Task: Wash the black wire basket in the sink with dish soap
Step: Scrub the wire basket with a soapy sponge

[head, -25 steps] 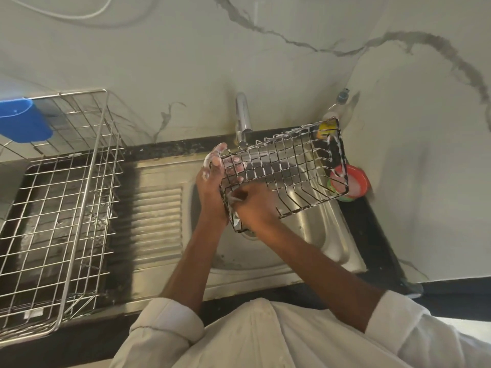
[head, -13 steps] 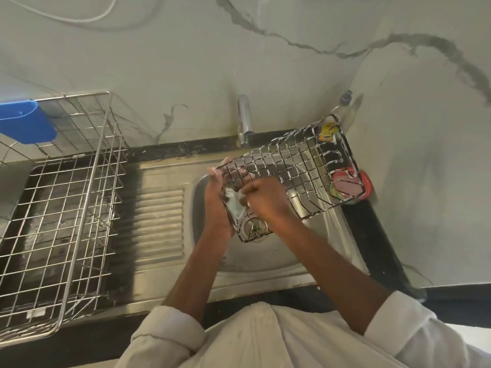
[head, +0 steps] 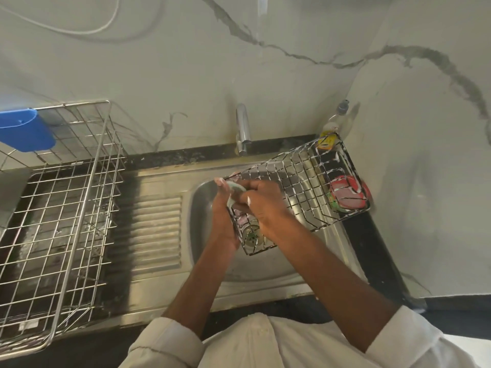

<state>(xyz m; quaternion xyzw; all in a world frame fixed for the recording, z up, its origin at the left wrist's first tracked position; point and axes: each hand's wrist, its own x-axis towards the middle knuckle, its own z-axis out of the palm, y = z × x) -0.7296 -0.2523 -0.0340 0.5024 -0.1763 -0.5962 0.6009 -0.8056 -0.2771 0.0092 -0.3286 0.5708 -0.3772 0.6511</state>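
Black wire basket (head: pixel 300 189) over sink (head: pixel 268 266), left hand (head: pixel 225 208) gripping, right hand (head: pixel 261 205) scrubbing

home kitchen: steel sink (head: pixel 265 264), tap (head: pixel 243 128), dish rack (head: pixel 61 208)

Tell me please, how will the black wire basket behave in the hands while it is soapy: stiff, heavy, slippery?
The black wire basket is probably stiff: held only at one end by the left hand and right hand, it shows no sag over the sink. It is likely light, being open thin wire. White foam on the wires suggests a slippery grip.
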